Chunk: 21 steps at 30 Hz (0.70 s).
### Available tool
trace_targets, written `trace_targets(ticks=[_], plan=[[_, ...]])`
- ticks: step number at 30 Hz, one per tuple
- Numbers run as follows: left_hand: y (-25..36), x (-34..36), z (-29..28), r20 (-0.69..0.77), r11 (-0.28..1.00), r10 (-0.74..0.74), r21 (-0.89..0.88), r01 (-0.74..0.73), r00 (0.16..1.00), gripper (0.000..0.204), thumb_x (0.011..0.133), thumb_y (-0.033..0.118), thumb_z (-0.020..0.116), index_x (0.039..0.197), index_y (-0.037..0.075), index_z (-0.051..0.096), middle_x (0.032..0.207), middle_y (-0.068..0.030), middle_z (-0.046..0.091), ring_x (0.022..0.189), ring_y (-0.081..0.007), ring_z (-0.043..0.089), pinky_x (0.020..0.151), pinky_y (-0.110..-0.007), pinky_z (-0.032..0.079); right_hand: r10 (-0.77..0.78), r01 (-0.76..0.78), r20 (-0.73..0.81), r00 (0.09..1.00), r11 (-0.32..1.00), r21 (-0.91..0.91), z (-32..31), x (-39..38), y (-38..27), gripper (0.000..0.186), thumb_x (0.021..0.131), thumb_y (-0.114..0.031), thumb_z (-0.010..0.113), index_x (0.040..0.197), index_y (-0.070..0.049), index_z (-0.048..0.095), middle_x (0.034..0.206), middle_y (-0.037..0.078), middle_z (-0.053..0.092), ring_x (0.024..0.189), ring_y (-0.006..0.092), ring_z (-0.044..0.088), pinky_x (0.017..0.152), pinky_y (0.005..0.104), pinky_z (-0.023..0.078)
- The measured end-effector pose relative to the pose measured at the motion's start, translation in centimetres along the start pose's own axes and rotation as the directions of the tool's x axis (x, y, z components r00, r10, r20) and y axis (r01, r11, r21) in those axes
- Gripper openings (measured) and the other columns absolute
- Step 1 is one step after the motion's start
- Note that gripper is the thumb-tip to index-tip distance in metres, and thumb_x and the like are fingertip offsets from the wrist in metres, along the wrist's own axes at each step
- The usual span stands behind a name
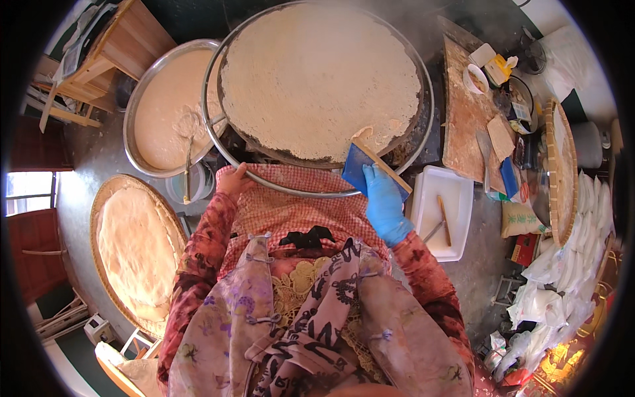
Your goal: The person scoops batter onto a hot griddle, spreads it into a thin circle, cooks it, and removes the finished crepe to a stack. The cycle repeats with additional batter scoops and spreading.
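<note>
A wide round griddle is covered with a thin beige sheet of batter, and some steam rises at its far side. Around it runs a metal ring. My left hand is bare, its fingers closed over the ring's near left part. In a blue glove, my right hand grips a blue scraper with a pale wooden-looking edge. The scraper is tilted over the griddle's near right rim, and a small lump of batter lies at its upper end.
Left of the griddle stands a large metal basin of batter with a ladle. A woven tray holds stacked pale sheets. At right are a white tub with two sticks, a wooden board and several white bags.
</note>
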<state>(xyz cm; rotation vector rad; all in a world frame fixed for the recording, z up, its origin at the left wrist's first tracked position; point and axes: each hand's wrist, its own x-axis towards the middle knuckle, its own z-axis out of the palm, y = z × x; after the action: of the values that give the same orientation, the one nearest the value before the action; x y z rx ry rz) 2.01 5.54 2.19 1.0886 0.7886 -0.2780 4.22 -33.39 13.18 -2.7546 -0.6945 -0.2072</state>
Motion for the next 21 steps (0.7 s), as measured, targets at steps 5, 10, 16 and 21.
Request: trace_targets(ticks=[5,10,16,21], plan=[[0.5,0.1,0.0,-0.047,0.998,0.057,0.021,-0.056,0.997,0.023,0.086,0.021,0.059,0.084,-0.002,0.057,0.082,-0.0112,0.063,0.065,-0.0205,0.063,0.056,-0.030,0.052,0.215,-0.218,0.036,0.976,0.969,0.116,-4.6,4.8,3.6,0.036,0.075,0.000,0.048,0.111,-0.002,0.051,0.098,0.021,0.058,0.092,0.0395,0.055,0.079,0.0443,0.045],[-0.6,0.3,-0.3,0.007,0.998,0.064,0.013,-0.064,0.998,0.028,0.087,0.025,0.057,0.089,-0.003,0.056,0.085,-0.0109,0.063,0.068,-0.0199,0.063,0.057,-0.030,0.053,0.399,-0.417,0.232,0.887,0.909,0.032,-6.0,8.7,4.5,0.030,0.073,-0.007,0.054,0.103,-0.004,0.056,0.093,0.022,0.060,0.090,0.0385,0.057,0.078,0.0443,0.045],[-2.0,0.5,0.3,0.035,0.999,0.048,-0.009,-0.047,0.998,0.028,0.088,0.026,0.056,0.095,0.000,0.055,0.089,-0.0089,0.062,0.078,-0.0201,0.063,0.061,-0.027,0.052,0.198,-0.224,0.426,0.883,0.975,0.010,-2.8,7.1,-1.9,0.031,0.073,-0.006,0.051,0.103,-0.003,0.055,0.093,0.023,0.059,0.087,0.0387,0.058,0.075,0.0457,0.045],[-2.6,-0.4,1.5,-0.045,0.998,0.060,-0.015,-0.060,0.997,0.028,0.087,0.027,0.057,0.098,0.001,0.055,0.088,-0.0087,0.062,0.076,-0.0193,0.062,0.061,-0.027,0.051,0.084,-0.129,0.331,0.940,0.985,0.118,-0.2,4.9,-8.1,0.037,0.074,-0.003,0.048,0.111,-0.002,0.052,0.099,0.021,0.058,0.090,0.0376,0.057,0.077,0.0427,0.046]])
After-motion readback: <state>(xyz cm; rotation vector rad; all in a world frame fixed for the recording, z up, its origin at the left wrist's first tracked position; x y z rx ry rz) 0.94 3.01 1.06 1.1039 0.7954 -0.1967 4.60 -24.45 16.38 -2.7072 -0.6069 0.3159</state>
